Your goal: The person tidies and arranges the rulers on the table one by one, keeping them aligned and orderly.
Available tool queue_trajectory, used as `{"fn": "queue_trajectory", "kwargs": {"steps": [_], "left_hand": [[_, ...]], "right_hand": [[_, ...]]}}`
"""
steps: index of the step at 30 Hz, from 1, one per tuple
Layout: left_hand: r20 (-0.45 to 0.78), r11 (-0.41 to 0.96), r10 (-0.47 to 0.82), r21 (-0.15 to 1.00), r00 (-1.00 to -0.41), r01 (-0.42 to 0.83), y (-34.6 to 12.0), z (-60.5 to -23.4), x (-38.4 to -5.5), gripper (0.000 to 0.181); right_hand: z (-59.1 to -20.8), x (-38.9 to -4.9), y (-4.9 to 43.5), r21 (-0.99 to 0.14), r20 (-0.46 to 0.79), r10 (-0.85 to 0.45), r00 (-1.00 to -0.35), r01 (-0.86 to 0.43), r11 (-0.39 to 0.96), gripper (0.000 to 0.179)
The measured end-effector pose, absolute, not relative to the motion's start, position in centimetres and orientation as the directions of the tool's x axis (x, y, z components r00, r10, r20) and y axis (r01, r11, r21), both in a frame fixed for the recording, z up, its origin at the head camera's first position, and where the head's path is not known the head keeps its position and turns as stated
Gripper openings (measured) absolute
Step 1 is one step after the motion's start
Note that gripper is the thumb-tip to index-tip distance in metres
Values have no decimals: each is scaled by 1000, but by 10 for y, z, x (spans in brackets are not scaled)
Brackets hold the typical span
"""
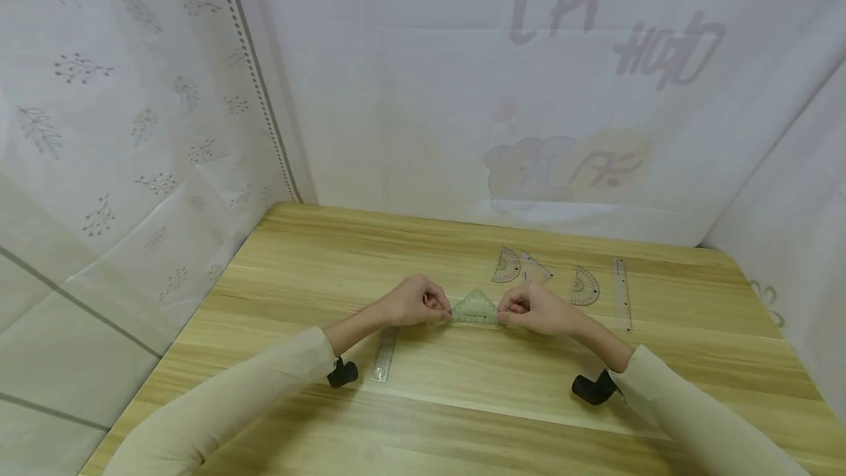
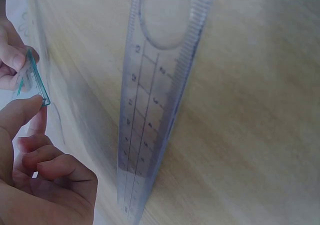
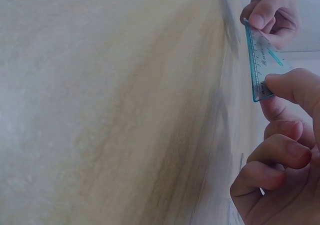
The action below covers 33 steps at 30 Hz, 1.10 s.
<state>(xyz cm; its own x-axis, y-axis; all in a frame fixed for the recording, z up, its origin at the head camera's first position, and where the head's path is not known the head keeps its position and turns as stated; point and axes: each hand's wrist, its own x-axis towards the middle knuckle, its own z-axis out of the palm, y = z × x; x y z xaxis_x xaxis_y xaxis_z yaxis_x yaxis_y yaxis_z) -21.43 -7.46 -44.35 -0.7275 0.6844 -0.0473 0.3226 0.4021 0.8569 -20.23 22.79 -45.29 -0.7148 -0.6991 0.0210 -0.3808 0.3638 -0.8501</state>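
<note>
Both hands hold a clear green-tinted set square [image 1: 474, 308] over the middle of the table, its long graduated edge toward the person. The left hand [image 1: 415, 301] pinches its left corner between thumb and forefinger. At the opposite corner, the right hand [image 1: 534, 307] pinches it the same way, other fingers curled, as the right wrist view shows of the set square [image 3: 262, 60]. Below the left wrist a clear ruler [image 1: 383, 357] lies on the wood; the left wrist view has this ruler [image 2: 150, 95] close up, with a round cut-out.
Right of the hands lie a protractor [image 1: 506, 265], another set square [image 1: 536, 267] beside it, a second protractor [image 1: 585, 286] and a straight ruler [image 1: 622, 294]. The wooden table [image 1: 423, 424] ends at a pale printed curtain [image 1: 396, 94] behind and at the sides.
</note>
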Motion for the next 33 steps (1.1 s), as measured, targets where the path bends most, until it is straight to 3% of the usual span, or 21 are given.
{"fn": "queue_trajectory", "kwargs": {"steps": [33], "left_hand": [[-82,501,688,773,-721,389,-75,-444,-206,9]], "right_hand": [[-455,-192,219,-833,-2,-702,-713,-387,395,12]]}}
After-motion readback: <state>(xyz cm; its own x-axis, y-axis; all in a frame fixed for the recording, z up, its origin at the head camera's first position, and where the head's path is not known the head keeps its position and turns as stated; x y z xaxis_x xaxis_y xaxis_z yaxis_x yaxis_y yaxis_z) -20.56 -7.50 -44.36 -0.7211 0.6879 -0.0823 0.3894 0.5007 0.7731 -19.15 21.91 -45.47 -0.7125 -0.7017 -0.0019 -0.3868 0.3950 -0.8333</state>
